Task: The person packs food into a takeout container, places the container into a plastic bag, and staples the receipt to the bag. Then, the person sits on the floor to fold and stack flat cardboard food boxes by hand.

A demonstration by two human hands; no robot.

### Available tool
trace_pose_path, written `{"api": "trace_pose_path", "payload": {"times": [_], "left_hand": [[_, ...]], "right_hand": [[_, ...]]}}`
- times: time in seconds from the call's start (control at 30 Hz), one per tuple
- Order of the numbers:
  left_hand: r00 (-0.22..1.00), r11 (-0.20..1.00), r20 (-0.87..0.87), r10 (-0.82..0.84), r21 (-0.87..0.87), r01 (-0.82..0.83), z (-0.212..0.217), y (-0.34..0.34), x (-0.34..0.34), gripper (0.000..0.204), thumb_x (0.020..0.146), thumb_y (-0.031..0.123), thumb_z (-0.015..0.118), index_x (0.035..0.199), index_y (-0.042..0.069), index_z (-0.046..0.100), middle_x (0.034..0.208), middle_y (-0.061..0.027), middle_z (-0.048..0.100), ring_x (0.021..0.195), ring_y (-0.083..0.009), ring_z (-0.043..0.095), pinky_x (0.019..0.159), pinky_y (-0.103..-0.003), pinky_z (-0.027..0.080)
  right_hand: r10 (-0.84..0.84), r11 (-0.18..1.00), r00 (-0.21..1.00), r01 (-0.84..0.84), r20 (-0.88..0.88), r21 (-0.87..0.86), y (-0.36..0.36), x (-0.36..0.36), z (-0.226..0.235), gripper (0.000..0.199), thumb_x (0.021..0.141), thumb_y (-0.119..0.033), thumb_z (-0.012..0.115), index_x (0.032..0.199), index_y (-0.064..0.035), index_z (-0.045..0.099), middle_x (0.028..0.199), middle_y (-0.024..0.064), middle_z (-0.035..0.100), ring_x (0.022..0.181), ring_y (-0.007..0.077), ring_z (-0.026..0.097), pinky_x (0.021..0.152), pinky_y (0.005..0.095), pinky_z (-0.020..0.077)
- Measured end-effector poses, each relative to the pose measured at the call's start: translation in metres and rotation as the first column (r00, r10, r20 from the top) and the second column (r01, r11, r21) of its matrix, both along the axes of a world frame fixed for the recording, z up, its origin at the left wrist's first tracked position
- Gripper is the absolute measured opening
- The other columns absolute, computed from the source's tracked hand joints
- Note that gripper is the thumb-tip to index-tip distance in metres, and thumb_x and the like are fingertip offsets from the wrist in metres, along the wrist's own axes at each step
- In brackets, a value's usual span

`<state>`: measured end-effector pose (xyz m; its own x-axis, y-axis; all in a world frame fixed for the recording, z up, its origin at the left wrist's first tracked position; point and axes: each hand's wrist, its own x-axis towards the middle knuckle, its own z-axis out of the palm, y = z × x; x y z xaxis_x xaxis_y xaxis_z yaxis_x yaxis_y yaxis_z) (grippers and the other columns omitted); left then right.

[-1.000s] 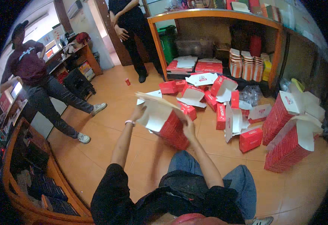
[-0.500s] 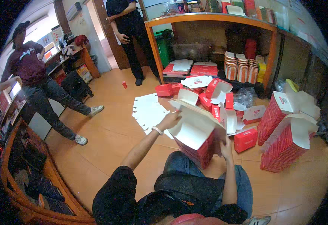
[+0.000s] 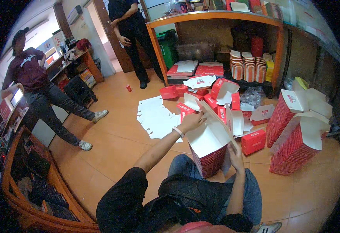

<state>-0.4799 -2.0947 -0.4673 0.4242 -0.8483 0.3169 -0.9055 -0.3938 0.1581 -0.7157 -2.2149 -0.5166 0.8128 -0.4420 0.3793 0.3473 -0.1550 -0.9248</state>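
A tall stack of nested red cardboard food boxes (image 3: 207, 160) stands in front of my knees, its white insides facing up and its lids raised together. At the far left of those lids, my left hand (image 3: 193, 122) has its fingers closed on the upper edge. My right hand (image 3: 236, 157) grips the lids from the right side, thumb toward the top. Beyond the stack lies a pile of loose red and white boxes (image 3: 224, 93), some folded up and some open. One closed red box (image 3: 253, 142) rests on the floor right of the stack.
Two more tall nested stacks (image 3: 294, 155) stand at the right. Flat white sheets (image 3: 157, 118) lie on the floor to the left. Striped paper cups (image 3: 248, 66) fill a low shelf (image 3: 216, 79). One person (image 3: 32, 68) is at the left, another (image 3: 133, 35) at the back.
My left hand has slid right and up along the lids' edge. The stack's top has shifted slightly right and now stands more upright. My right hand still holds its side.
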Motion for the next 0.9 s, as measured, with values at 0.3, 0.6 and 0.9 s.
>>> {"api": "trace_pose_path", "payload": {"times": [0.3, 0.6, 0.9], "left_hand": [[1.0, 0.997, 0.017, -0.016, 0.072, 0.014, 0.003, -0.016, 0.01, 0.041, 0.087, 0.042, 0.037, 0.081, 0.007, 0.057, 0.069, -0.0143, 0.059, 0.067, -0.0316, 0.058, 0.057, -0.043, 0.046], [1.0, 0.983, -0.009, 0.015, 0.186, -0.013, 0.011, -0.018, 0.014, 0.042, 0.086, 0.043, 0.039, 0.082, 0.006, 0.06, 0.081, -0.0143, 0.06, 0.076, -0.0304, 0.059, 0.064, -0.042, 0.046], [0.957, 0.928, -0.288, 0.04, 0.365, 0.071, 0.012, 0.024, 0.042, 0.043, 0.072, 0.034, 0.059, 0.099, 0.001, 0.053, 0.09, -0.0174, 0.06, 0.083, -0.03, 0.058, 0.069, -0.037, 0.045]], "right_hand": [[-0.219, 0.949, 0.967, 0.243, -0.131, 0.202, 0.015, 0.0, 0.007, 0.058, 0.088, -0.045, 0.04, 0.12, 0.0039, 0.039, 0.117, 0.0148, 0.045, 0.107, 0.0236, 0.042, 0.092, 0.0327, 0.0321], [-0.244, 0.934, 0.964, 0.262, -0.101, 0.242, 0.011, 0.019, -0.038, 0.056, 0.089, -0.041, 0.041, 0.121, 0.0042, 0.037, 0.117, 0.013, 0.046, 0.108, 0.0227, 0.042, 0.092, 0.0315, 0.0322], [-0.223, 0.967, 0.974, 0.218, 0.026, 0.128, 0.021, 0.003, -0.014, 0.042, 0.087, -0.027, 0.05, 0.117, 0.0003, 0.04, 0.113, 0.0112, 0.048, 0.107, 0.02, 0.044, 0.091, 0.0311, 0.0346]]}}
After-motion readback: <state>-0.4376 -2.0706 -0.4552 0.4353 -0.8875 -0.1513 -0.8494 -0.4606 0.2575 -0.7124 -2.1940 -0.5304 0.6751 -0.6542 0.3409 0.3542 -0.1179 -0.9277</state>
